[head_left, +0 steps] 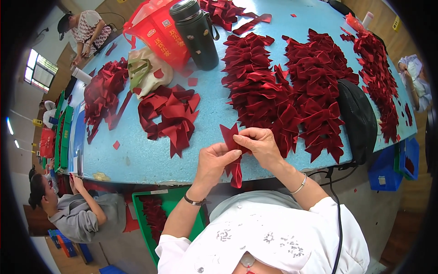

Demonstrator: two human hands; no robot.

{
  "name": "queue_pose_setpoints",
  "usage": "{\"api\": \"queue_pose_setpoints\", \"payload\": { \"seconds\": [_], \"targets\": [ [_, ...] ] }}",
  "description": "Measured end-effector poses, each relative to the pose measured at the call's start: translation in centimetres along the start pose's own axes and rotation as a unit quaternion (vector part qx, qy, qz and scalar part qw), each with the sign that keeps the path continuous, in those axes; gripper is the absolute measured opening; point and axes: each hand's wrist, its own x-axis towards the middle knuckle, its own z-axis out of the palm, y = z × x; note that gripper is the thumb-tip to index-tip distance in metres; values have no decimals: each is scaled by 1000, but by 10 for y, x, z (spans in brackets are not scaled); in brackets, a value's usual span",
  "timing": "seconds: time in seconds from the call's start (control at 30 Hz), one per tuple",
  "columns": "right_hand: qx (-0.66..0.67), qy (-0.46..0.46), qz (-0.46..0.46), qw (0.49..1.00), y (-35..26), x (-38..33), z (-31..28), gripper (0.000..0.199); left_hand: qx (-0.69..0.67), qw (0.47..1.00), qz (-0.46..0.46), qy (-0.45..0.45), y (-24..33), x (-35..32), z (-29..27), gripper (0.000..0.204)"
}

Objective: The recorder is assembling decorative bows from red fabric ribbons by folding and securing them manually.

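Just over the near edge of the bench, the left hand pinches a red ribbon bow below its middle; the right hand's grip is closed on it just above. A steady left pinch should keep the centre from slipping while the right evens the folds, lightly, to avoid creasing. Beyond lie loose ribbons and piled bows.

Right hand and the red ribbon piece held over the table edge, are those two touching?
Touching. The head view shows the right hand pinching the red ribbon piece at its upper part, fingertips against the fabric.
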Motion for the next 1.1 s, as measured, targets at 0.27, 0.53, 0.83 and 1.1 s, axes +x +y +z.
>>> {"api": "queue_pose_setpoints", "payload": {
  "seconds": [0.27, 0.53, 0.83, 1.1],
  "targets": [
    [88, -1, 21, 996, -3, 5, 1, 15, -57, 997, 15, 48, -3, 4, -12, 9],
    [23, -39, 2, 999, 5, 5, -5, 18, -27, 997, 10, 65, -2, 5, -14, 8],
    [21, -29, -43, 998, 2, 6, -1, 18, -47, 998, 29, 39, -5, 8, -17, 14],
    [80, -38, -38, 995, 3, 1, -3, 21, -99, 995, -1, 2, 0, 5, -19, 13]
  ]
}}
